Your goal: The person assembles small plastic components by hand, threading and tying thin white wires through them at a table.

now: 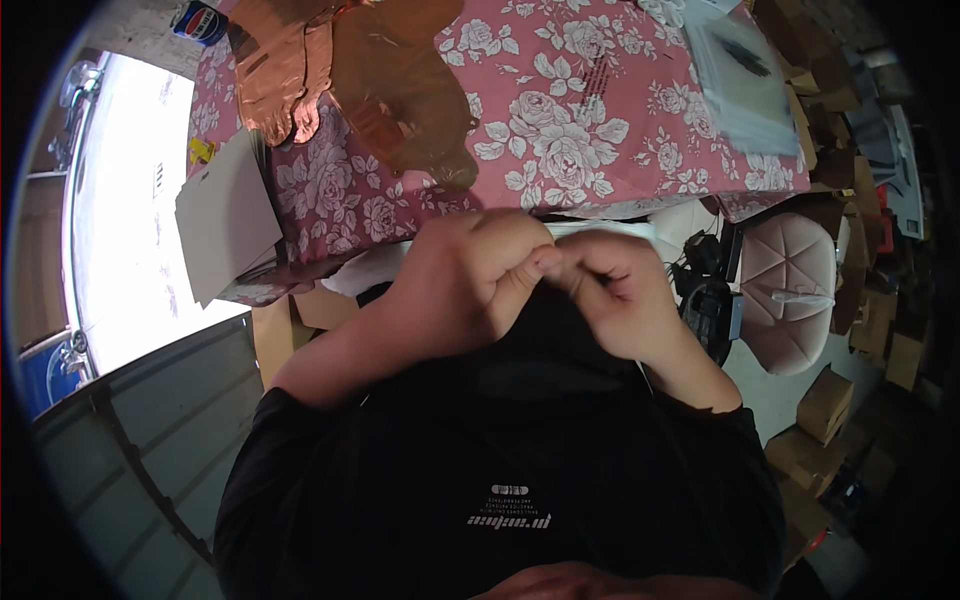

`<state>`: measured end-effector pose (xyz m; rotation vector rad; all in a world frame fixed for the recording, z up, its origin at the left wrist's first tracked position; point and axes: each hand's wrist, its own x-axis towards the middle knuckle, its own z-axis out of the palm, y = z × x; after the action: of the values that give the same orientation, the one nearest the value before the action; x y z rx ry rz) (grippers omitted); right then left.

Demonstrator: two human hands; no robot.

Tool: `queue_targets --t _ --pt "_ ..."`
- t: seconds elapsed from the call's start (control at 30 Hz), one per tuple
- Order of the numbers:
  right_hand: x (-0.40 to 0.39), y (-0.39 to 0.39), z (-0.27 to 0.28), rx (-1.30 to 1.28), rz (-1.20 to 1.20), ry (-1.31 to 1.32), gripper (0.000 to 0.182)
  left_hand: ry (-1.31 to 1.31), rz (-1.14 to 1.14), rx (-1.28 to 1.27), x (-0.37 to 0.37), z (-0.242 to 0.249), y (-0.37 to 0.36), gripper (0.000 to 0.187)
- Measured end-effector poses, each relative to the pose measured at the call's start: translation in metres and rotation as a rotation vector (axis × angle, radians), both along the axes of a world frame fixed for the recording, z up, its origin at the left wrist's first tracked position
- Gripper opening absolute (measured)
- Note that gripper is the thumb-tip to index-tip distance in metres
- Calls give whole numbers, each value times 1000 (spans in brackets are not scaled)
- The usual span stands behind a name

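My left hand (478, 262) is closed, with its thumb pressed against the curled fingers. Beside it my right hand (622, 285) is also closed, its fingertips meeting my left thumb in front of my chest. Whatever is pinched between them, if anything, is hidden by the fingers. Some white material (625, 231) shows behind the hands along the table's near edge. Just beyond, a flat copper-coloured foil piece (400, 95) with rounded lobes, like a deflated foil balloon, lies on the flowered tablecloth (640, 130). A second, shinier foil piece (275, 65) lies left of it.
A stack of grey-white cards (230, 225) leans at the table's left edge. Clear plastic bags (745, 90) lie at the far right. A blue can (199, 23) stands at the far left corner. A cushioned chair (787, 285) and cardboard boxes (825, 405) are at right.
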<state>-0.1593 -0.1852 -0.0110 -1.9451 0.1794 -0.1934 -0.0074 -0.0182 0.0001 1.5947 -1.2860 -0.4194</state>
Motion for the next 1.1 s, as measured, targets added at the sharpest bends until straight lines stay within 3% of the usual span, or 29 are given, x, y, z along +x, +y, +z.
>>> queue_targets --t 0.03,0.1,0.17,0.23,0.27,0.3,0.37,0.43,0.5,0.57,0.6,0.63,0.7,0.77,0.83,0.9,0.97,1.03,1.1 --pt "-5 3 4 385 110 146 10 -4 10 -3 3 -1 0 7" --pt "-12 1 27 830 123 271 10 -5 10 -10 5 -2 -4 7" --pt "-15 -2 21 877 38 -18 15 42 -2 -37 2 -8 -7 8" --pt "0 3 26 798 -250 -227 17 44 -47 63 -1 -7 -3 11" --pt "4 -1 19 526 -314 -210 16 47 -49 57 -4 -5 -4 12" --pt "7 -6 13 524 -315 -210 16 52 -48 49 -6 -4 -5 12" --pt "10 -17 2 -283 -104 -149 15 57 -26 35 -3 -4 -4 14" --pt "3 -12 1 -160 36 -4 16 123 25 -10 2 -3 -5 12" --pt "-5 -6 16 597 247 255 13 143 21 12 5 -4 -4 14" --pt "-8 -8 24 747 264 232 14 196 17 16 3 -6 -5 15" --pt "-6 -6 23 840 121 53 16 232 -22 95 -1 -3 -4 14" --pt "-3 -4 21 925 -25 -129 18 250 -25 -58 -7 -15 -7 14" --pt "12 -1 9 413 -248 -246 18 185 -41 -51 -7 -12 -8 14" --pt "14 -15 5 -375 -114 -214 14 190 -24 19 -3 -2 -4 15" --pt "5 -8 4 -30 86 41 12 198 1 96 2 -1 -1 16" --pt "-4 2 15 629 124 271 12 235 15 30 7 -7 -2 16" --pt "-9 -1 24 774 170 156 15 221 0 17 4 -11 -4 17" --pt "-5 0 15 851 16 -72 19 395 -47 38 -5 -9 -5 17" --pt "6 6 16 548 -209 -152 20 254 -18 8 -7 -13 -5 17"
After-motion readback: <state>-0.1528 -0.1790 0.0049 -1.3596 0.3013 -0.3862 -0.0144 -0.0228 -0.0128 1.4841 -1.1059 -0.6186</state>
